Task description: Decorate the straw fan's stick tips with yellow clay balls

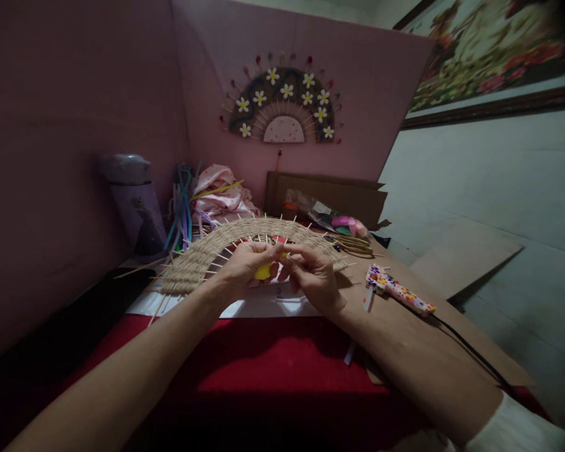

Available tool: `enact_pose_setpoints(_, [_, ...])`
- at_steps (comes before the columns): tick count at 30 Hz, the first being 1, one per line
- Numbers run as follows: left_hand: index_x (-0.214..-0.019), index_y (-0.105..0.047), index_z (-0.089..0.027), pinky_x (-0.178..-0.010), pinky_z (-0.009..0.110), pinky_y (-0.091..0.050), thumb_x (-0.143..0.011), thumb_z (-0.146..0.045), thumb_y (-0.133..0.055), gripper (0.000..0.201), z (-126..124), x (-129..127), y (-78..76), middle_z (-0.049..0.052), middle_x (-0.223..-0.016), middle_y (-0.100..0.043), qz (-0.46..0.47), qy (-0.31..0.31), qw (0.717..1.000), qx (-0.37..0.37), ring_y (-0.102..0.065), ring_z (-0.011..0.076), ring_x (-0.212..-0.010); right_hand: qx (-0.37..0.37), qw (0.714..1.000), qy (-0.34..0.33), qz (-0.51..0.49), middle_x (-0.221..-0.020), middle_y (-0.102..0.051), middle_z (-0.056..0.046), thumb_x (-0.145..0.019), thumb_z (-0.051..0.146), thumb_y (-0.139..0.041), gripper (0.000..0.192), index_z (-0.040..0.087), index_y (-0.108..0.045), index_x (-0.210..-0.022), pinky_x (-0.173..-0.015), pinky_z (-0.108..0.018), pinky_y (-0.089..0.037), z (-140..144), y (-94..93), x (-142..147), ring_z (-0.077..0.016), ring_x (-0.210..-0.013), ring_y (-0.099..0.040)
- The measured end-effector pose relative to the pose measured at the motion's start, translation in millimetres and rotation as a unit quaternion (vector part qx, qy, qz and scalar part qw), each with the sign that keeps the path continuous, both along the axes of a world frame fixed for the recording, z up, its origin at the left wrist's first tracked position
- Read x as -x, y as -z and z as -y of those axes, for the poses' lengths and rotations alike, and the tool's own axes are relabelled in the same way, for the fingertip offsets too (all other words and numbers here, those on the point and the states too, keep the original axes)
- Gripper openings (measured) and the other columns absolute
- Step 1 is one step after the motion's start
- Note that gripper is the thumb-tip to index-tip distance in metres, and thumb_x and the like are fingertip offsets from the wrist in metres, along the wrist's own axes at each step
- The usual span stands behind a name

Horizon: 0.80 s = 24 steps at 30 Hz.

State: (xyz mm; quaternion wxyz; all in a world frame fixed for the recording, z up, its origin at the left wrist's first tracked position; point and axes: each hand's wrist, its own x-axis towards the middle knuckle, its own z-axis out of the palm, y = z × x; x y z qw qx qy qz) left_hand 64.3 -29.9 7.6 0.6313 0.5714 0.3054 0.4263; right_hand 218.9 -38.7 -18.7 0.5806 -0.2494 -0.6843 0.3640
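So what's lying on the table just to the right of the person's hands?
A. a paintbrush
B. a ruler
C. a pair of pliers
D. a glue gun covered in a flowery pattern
D: a flower-patterned glue gun with a black cord lies on the brown cardboard beside the right hand.

Home craft corner: woven fan [245, 248], glue gun [398, 290]

The woven arch [245, 242] is pale straw-tan, and the small piece [262, 272] pinched between the hands is yellow. The glue gun [398, 290] is white with multicoloured dots, on brown cardboard [456, 333] over a red cloth [273, 358]. The wall fan [282, 103] is dark, patterned with white, yellow-centred flowers.
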Motion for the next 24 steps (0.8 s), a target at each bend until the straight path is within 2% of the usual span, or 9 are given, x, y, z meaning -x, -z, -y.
enact_pose_setpoints(3, [-0.067, -0.061, -0.013, -0.033, 0.017, -0.019, -0.069, -0.055, -0.068, 0.043, 0.6, 0.5, -0.2, 0.000, -0.050, -0.056, -0.008, 0.016, 1.000, -0.007, -0.044, 0.0048, -0.036, 0.001, 1.000, 0.012, -0.007, -0.052, -0.059, 0.005, -0.081, 0.033, -0.065, 0.020, 0.021, -0.066, -0.097, -0.033, -0.015, -0.036, -0.8, 0.4, -0.2, -0.0043, -0.034, -0.044])
enact_pose_setpoints(6, [-0.059, -0.057, -0.013, -0.034, 0.017, -0.023, -0.066, -0.049, -0.073, 0.040, 2.0, 0.1, -1.5, 0.000, -0.049, -0.056, 0.009, 0.032, 0.999, -0.019, -0.045, 0.0050, -0.038, 0.007, 1.000, 0.001, -0.007, -0.054, -0.061, 0.005, -0.078, 0.033, -0.068, 0.025, 0.020, -0.065, -0.099, -0.033, -0.016, -0.036, -1.3, 0.6, -0.5, -0.0047, -0.035, -0.045])
enact_pose_setpoints(9, [-0.057, -0.054, -0.013, -0.036, 0.017, -0.026, -0.062, -0.048, -0.076, 0.041, 2.3, -0.3, -1.6, 0.000, -0.048, -0.056, 0.015, 0.017, 1.000, -0.012, -0.047, 0.0057, -0.039, -0.001, 1.000, -0.016, 0.004, -0.055, -0.062, 0.004, -0.080, 0.035, -0.065, 0.027, 0.020, -0.065, -0.103, -0.032, -0.015, -0.037, -0.8, 0.6, -0.6, -0.0048, -0.034, -0.046])
enact_pose_setpoints(13, [-0.063, -0.058, -0.012, -0.034, 0.016, -0.023, -0.065, -0.054, -0.071, 0.044, 1.5, 0.2, -0.9, 0.001, -0.050, -0.057, 0.002, 0.020, 1.000, -0.003, -0.046, 0.0053, -0.038, 0.006, 1.000, -0.003, 0.000, -0.053, -0.060, 0.005, -0.081, 0.035, -0.064, 0.023, 0.019, -0.066, -0.098, -0.032, -0.015, -0.036, 0.4, -0.3, -0.5, -0.0045, -0.033, -0.045])
enact_pose_setpoints(18, [-0.060, -0.056, -0.014, -0.034, 0.017, -0.023, -0.063, -0.046, -0.076, 0.038, 1.8, -0.1, -2.0, -0.002, -0.046, -0.054, 0.008, 0.010, 1.000, -0.017, -0.042, 0.0044, -0.035, 0.010, 1.000, -0.007, 0.007, -0.054, -0.061, 0.004, -0.081, 0.035, -0.064, 0.025, 0.020, -0.065, -0.101, -0.033, -0.016, -0.037, 0.1, -0.4, -1.6, -0.0051, -0.035, -0.046])
enact_pose_setpoints(21, [-0.062, -0.058, -0.013, -0.033, 0.017, -0.022, -0.064, -0.053, -0.073, 0.042, 2.7, -0.2, -2.3, -0.001, -0.046, -0.054, 0.007, 0.005, 1.000, -0.010, -0.042, 0.0047, -0.035, 0.006, 1.000, -0.004, 0.007, -0.054, -0.061, 0.004, -0.085, 0.037, -0.059, 0.024, 0.020, -0.065, -0.102, -0.033, -0.016, -0.037, 0.5, -0.2, -1.8, -0.0052, -0.034, -0.046])
enact_pose_setpoints(24, [-0.062, -0.059, -0.012, -0.033, 0.018, -0.020, -0.070, -0.056, -0.067, 0.046, 2.5, 1.0, -1.8, 0.001, -0.048, -0.055, 0.001, 0.025, 1.000, -0.009, -0.042, 0.0046, -0.036, 0.016, 1.000, 0.008, -0.005, -0.053, -0.061, 0.004, -0.084, 0.035, -0.060, 0.021, 0.019, -0.064, -0.098, -0.034, -0.016, -0.036, 1.3, -1.3, -1.2, -0.0049, -0.034, -0.045])
